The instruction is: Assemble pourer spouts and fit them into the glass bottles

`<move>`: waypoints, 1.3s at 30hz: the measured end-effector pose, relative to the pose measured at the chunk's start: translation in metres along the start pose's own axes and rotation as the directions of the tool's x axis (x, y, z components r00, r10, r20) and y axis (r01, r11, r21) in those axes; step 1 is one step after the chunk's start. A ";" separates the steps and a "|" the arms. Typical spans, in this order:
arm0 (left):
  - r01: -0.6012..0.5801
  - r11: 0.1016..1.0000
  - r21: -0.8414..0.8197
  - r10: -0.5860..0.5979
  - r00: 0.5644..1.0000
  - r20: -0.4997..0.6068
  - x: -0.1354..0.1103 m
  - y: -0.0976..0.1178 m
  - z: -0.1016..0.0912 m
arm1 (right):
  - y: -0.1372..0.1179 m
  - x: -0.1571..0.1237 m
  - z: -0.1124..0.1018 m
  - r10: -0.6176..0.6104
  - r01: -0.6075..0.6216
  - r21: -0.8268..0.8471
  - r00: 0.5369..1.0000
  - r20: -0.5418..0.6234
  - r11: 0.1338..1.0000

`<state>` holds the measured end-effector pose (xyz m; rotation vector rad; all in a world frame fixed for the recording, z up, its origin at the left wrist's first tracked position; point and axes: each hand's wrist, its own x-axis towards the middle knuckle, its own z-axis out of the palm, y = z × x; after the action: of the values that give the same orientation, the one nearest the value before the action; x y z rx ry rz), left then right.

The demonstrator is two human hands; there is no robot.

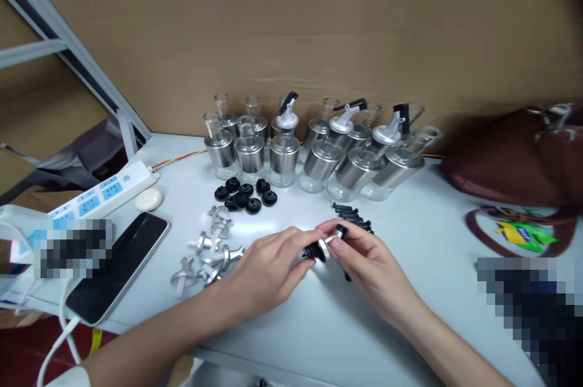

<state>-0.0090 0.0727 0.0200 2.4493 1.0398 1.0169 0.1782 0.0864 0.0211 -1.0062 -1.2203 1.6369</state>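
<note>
Both hands were closed around one pourer top, held over the table between its near edge and the bottles lined along its far edge. The left hand pinched the black ribbed end between thumb and fingers. The right hand gripped the silver spout at the opposite end, its thumb just beside the black tip. Black levers lay just beyond the right hand, toward the far edge. Silver spouts lay beside the left hand, toward the left edge, with black stoppers farther back.
</note>
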 end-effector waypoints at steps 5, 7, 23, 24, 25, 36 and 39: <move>-0.081 0.997 -0.021 0.078 0.991 -0.112 -0.003 -0.001 0.003 | 0.004 -0.002 0.012 -0.069 0.078 -0.129 0.995 0.073 0.989; -0.047 0.999 -0.014 0.044 0.990 -0.132 -0.004 0.000 0.002 | -0.002 0.000 0.014 -0.153 0.150 -0.155 0.988 -0.011 0.977; -0.006 0.999 -0.047 0.004 0.999 -0.043 -0.004 0.009 -0.003 | -0.071 0.089 -0.079 -0.448 0.573 -0.108 0.494 -0.745 0.812; -0.008 0.999 -0.047 0.006 0.999 -0.034 -0.004 0.009 -0.002 | -0.071 0.092 -0.079 -0.446 0.552 -0.109 0.525 -0.725 0.827; -0.015 0.999 -0.052 0.014 1.000 -0.028 -0.004 0.010 -0.002 | -0.071 0.094 -0.078 -0.447 0.534 -0.117 0.546 -0.708 0.837; -0.033 0.927 -0.374 -0.042 0.981 -0.189 -0.015 0.019 0.017 | -0.087 0.072 -0.062 -0.544 0.542 -0.281 0.417 -0.728 0.792; 0.032 0.894 -0.448 -0.123 0.976 -0.177 -0.018 0.020 0.022 | -0.111 0.048 -0.041 -0.565 0.560 -0.265 0.471 -0.678 0.785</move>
<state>0.0081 0.0463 0.0058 1.9525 0.8391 1.3291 0.2181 0.1633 0.1146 -0.9656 -0.8358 0.5692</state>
